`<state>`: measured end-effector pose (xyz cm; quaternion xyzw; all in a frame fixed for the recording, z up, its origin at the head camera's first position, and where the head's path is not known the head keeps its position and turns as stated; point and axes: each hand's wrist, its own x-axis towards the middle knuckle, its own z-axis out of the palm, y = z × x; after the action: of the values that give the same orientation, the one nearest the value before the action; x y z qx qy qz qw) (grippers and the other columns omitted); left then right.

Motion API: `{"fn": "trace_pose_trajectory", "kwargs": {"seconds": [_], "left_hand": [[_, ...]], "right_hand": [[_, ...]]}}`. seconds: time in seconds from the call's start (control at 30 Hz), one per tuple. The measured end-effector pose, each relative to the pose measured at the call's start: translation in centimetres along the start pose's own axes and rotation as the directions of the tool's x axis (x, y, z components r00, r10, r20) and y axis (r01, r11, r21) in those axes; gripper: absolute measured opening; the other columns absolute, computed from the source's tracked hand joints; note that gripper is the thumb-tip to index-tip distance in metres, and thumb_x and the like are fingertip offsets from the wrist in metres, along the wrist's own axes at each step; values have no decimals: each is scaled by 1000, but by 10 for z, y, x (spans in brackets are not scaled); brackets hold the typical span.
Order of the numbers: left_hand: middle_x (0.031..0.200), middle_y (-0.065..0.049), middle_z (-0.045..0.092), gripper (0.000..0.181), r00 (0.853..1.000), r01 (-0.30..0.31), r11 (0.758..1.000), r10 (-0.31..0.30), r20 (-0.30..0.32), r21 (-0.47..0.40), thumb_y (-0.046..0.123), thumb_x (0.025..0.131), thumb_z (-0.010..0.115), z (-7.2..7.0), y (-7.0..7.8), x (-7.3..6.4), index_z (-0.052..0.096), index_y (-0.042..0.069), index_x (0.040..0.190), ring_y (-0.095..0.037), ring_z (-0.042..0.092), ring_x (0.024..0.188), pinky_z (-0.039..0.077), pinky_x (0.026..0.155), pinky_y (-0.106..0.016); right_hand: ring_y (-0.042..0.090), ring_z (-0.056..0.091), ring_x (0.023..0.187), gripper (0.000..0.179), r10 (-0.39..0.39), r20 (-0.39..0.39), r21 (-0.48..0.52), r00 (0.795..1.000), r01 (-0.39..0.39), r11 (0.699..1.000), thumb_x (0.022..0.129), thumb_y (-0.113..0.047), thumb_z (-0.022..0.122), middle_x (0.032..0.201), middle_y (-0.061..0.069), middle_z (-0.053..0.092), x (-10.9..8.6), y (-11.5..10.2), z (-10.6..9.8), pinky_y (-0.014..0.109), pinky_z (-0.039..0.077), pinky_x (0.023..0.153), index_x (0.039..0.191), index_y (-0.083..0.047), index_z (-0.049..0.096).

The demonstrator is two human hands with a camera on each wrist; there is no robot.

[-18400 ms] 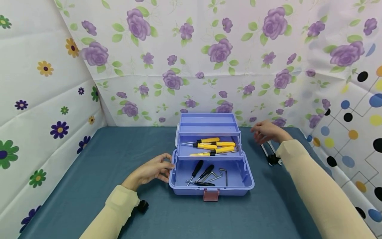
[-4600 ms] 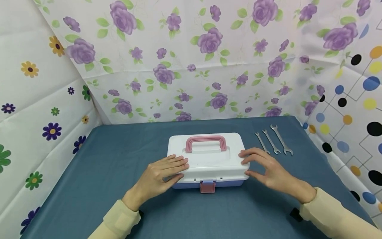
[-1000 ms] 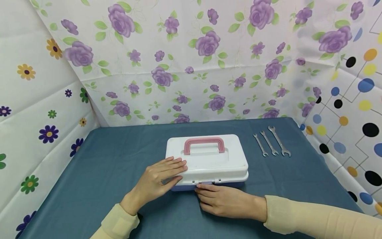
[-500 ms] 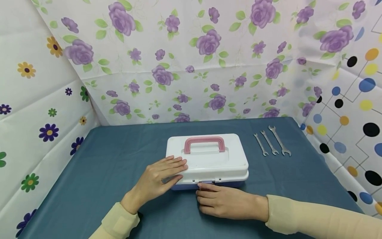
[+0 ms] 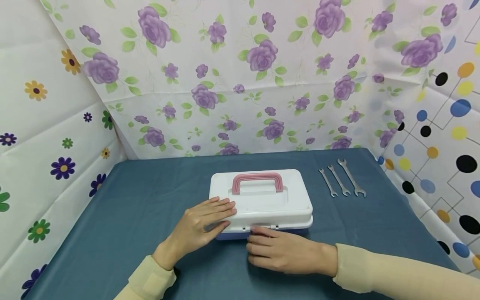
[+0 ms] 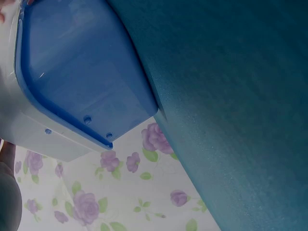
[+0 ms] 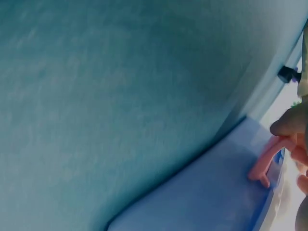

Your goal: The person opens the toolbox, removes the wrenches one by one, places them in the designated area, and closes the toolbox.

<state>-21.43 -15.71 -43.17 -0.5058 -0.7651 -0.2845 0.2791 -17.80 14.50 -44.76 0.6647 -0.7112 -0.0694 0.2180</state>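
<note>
A toolbox (image 5: 262, 206) with a white lid and blue base stands with its lid down on the table. My left hand (image 5: 202, 221) rests with straight fingers on the lid's front left part. At the front middle, my right hand (image 5: 279, 252) has its fingers curled at the latch. That pink latch (image 7: 261, 168) shows in the right wrist view, tilted out from the blue base and held between finger and thumb. The left wrist view shows the end wall of the blue base (image 6: 82, 72). What lies inside the box is hidden by the lid.
The pink carrying handle (image 5: 256, 177) stands on the lid. To the box's right lie three wrenches, a small one (image 5: 328, 183), a middle one (image 5: 339, 181) and a large one (image 5: 351, 178). Flowered cloth (image 5: 202, 125) hangs behind the table (image 5: 161, 183).
Earlier the toolbox stood open, showing screwdrivers and hex keys; then its lid came down. My right hand moved from the lid's right end to the latch, its fingers rising slightly. The left stays put.
</note>
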Motion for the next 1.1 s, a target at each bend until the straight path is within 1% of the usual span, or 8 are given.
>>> {"fn": "trace_pose_trajectory", "kwargs": {"seconds": [0.13,0.2,0.3,0.53,0.7,0.87,1.0,1.1], "left_hand": [[136,-5,69,43,1000,7,1000,-7,3,-1,14,90,82,0,0,0,73,10,132,-23,66,126,43,116,-35],[136,-5,69,43,1000,12,1000,-12,4,-3,13,90,83,0,0,-1,73,10,132,-23,66,126,43,116,-35],[135,-5,69,43,1000,15,1000,-15,4,-8,13,90,83,0,0,-1,73,10,132,-23,66,126,43,116,-35],[135,-5,69,44,1000,8,1000,-8,0,-8,11,89,84,0,1,0,73,10,132,-23,66,125,43,116,-35],[135,-5,69,46,1000,8,1000,-8,-1,-9,11,88,84,0,1,1,73,10,132,-23,66,125,43,116,-35],[135,-5,69,43,1000,6,1000,-6,-4,-5,12,90,83,1,1,0,73,10,131,-23,66,125,44,116,-35],[135,-5,69,40,1000,12,1000,-12,1,-3,15,92,81,1,1,0,73,10,132,-23,66,126,42,117,-34],[136,-5,69,39,1000,13,1000,-13,4,-1,16,93,80,1,1,0,73,10,132,-23,66,126,42,117,-34]], "right_hand": [[18,56,128,37,49,-64,-78,997,-54,996,116,-15,30,131,1,63,-4,4,-2,45,36,122,129,-18,64],[18,58,122,40,48,-86,-118,995,-58,991,116,-14,27,128,0,65,-6,5,-3,43,44,115,129,-17,65],[17,60,115,46,25,-97,-168,995,-41,985,116,-12,23,124,-1,68,-6,4,-3,40,50,104,128,-17,67],[15,62,108,44,25,-104,-162,994,-42,986,116,-13,26,119,-2,70,-7,4,-5,36,52,96,126,-17,69],[16,62,108,41,79,-105,-125,991,-92,988,116,-17,28,118,-1,68,-8,7,-8,36,52,97,128,-16,68],[19,60,108,37,147,-130,-77,981,-158,985,116,-20,32,121,2,66,-10,10,-9,35,52,95,130,-17,66],[21,61,110,39,161,-155,-107,975,-179,978,116,-19,31,123,4,65,-11,12,-9,36,53,92,134,-17,65],[21,61,112,42,168,-145,-122,975,-186,975,116,-19,27,126,5,65,-12,12,-10,36,54,93,137,-17,63]]}}
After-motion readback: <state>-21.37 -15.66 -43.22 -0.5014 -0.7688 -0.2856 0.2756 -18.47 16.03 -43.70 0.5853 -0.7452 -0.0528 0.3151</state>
